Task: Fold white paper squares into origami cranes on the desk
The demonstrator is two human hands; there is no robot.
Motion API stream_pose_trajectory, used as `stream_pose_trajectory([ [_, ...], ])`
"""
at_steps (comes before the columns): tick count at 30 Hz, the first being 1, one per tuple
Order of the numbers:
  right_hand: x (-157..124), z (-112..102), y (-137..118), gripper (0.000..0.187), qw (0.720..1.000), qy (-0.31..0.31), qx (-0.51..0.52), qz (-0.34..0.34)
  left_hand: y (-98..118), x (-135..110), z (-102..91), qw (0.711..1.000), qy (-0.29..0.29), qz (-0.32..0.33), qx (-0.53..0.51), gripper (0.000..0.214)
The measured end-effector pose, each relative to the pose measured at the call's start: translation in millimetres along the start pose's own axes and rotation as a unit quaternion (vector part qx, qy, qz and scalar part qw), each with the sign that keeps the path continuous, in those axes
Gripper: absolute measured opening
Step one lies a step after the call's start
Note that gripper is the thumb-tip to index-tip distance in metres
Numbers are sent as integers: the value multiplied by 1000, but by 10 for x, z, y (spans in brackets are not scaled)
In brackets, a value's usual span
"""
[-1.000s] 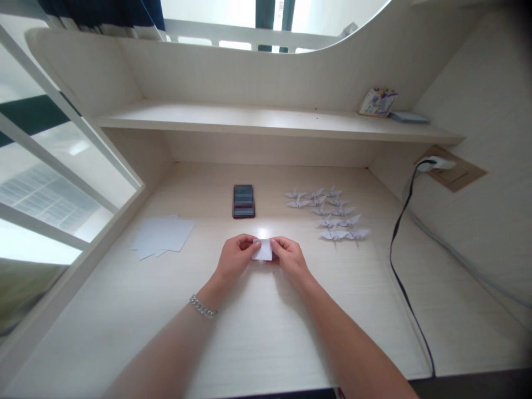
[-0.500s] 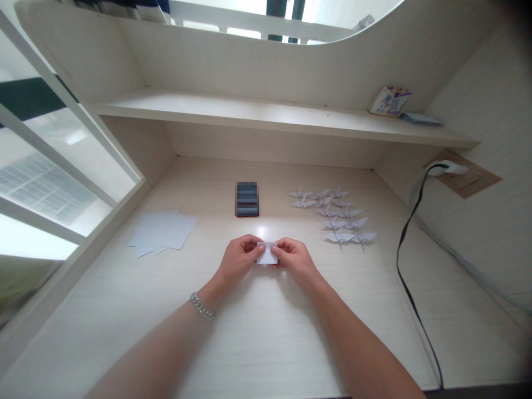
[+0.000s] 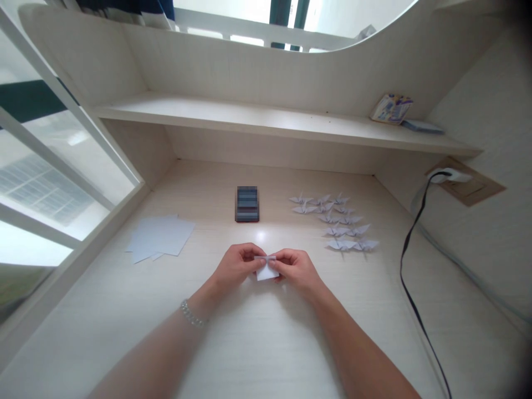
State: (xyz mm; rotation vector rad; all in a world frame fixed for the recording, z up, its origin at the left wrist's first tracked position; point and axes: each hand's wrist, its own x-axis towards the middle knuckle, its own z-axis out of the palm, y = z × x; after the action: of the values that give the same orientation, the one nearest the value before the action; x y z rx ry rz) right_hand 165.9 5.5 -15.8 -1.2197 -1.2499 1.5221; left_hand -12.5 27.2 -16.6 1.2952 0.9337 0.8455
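To the far left of the fingers, smooth white bars (image 3: 54,160) slant past the pale, faintly grained tabletop (image 3: 257,343), where flat white paper sheets (image 3: 162,235) lie fanned over one another, square corners jutting out. Nearer the fingers, a silver chain-link bracelet (image 3: 192,313) circles the left wrist. The left hand (image 3: 235,267) pinches one side of a small white folded paper (image 3: 266,272), thumb on top; beyond the fingers and slightly left lies a dark rectangular slab (image 3: 247,204), its face blurred into stripes. The folded paper, crisp-edged and roughly square, sits between the two hands, its far edge gripped by both. The right hand (image 3: 299,270) has its fingers closed on the other side, thumb likewise on top. Beyond the fingers to the right stand rows of white paper cranes (image 3: 328,218), sharply creased, with pointed wings. Higher and farther right, a wooden shelf (image 3: 257,113) carries a colorfully printed packet (image 3: 391,108) beside a flat bluish item (image 3: 423,127). At far right, a flat black cable (image 3: 409,288) trails from a white plug (image 3: 455,175).
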Motion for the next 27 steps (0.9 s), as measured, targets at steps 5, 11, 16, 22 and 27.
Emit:
stream_pose_trajectory([
  [5,23,35,23,21,999,18,47,12,2,8,-21,999,14,-18,-42,12],
  [11,65,53,54,18,996,31,79,1,-53,26,-15,998,38,-2,-50,12],
  [16,101,57,53,15,994,39,98,-1,-46,62,-15,998,56,5,-32,11],
  [22,120,39,54,15,995,17,103,-4,-10,77,-24,999,43,2,-18,9],
  [27,71,20,41,13,995,16,98,-1,-8,33,-30,999,34,-4,-27,9],
])
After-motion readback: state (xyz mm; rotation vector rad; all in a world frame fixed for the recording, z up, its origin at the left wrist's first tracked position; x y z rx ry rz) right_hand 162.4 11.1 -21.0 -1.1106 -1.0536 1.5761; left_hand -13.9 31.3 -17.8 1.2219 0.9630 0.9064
